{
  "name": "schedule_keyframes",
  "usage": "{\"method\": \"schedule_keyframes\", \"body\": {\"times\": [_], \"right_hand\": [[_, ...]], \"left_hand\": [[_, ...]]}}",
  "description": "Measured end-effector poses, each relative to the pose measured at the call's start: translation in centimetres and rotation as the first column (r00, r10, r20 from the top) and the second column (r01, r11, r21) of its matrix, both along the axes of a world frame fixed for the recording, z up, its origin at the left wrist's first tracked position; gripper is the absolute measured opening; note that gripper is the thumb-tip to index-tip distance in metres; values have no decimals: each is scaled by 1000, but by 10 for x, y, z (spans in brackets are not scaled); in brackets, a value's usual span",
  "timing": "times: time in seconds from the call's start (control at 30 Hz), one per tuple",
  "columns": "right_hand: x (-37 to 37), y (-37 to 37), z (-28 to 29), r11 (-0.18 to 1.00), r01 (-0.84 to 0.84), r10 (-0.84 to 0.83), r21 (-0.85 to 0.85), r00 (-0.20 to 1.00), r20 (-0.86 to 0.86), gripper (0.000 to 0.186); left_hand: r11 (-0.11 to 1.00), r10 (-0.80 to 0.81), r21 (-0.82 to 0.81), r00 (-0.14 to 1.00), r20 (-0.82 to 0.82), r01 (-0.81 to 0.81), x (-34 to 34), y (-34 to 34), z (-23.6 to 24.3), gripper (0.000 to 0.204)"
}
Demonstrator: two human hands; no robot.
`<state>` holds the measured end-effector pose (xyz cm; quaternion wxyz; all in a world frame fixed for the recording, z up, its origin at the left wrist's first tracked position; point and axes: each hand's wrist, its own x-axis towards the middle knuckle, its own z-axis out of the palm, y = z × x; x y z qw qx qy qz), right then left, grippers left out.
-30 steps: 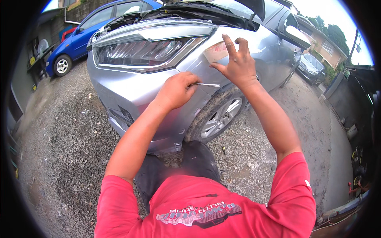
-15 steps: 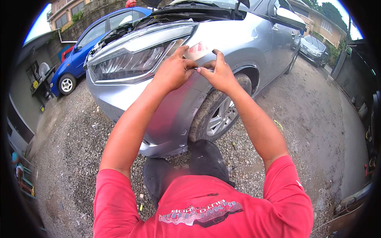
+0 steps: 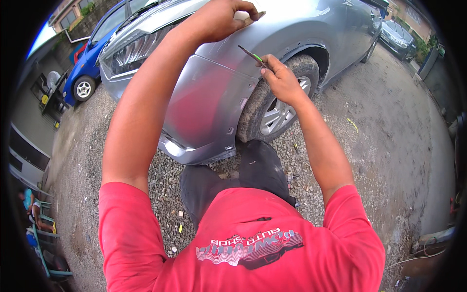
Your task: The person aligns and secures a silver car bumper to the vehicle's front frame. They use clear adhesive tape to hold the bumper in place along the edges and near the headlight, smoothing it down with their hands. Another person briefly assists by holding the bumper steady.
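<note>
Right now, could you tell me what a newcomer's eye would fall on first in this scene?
The silver car fills the upper middle, its front wheel on gravel. The left hand presses a small pale patch onto the fender at the top, while the right hand holds a thin tool beside the wheel arch. A blue car stands at the upper left.

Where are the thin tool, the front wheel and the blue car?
Thin tool (image 3: 249, 52), head view, mid-shaft above the right hand.
Front wheel (image 3: 278, 114), head view, on the silver rim's spokes.
Blue car (image 3: 92, 61), head view, on its front side panel above the wheel.
</note>
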<state>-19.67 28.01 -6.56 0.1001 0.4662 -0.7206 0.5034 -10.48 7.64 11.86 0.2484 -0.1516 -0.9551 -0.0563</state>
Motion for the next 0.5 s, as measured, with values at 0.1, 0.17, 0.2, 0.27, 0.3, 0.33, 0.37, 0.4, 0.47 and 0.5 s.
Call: {"method": "schedule_keyframes", "body": {"times": [0.1,0.17,0.2,0.27,0.3,0.33,0.37,0.4,0.47,0.5], "right_hand": [[18,-8,0,997,44,-44,60,999,-9,26],[16,-9,2,996,77,-75,35,995,-70,26],[13,-8,3,995,100,-97,22,990,-100,26],[11,-12,7,983,182,-182,-3,983,-14,26],[11,-16,10,975,220,-219,-15,975,29,27],[10,-20,13,978,208,-207,-5,977,41,27],[14,-22,17,986,168,-168,8,978,124,28],[18,-24,22,992,127,-128,17,970,207,30],[21,-31,22,993,119,-113,-18,972,205,31],[18,-36,19,987,150,-141,-61,983,120,32]], "left_hand": [[991,-100,-97,992,-82,92,-23,-1,3,28],[990,-107,-92,993,-40,103,-33,9,12,32],[995,-72,-64,997,20,73,-37,14,19,38],[998,-66,5,997,-25,67,-42,14,26,44],[997,-59,52,995,-77,63,-45,11,27,46],[995,-50,77,993,-110,58,-45,5,27,46],[992,-48,106,991,-127,61,-44,3,28,46],[989,-45,135,988,-145,65,-42,1,29,46],[972,-92,193,974,-206,132,-41,-3,31,45],[960,-103,239,979,-174,143,-43,-3,32,44]]}}
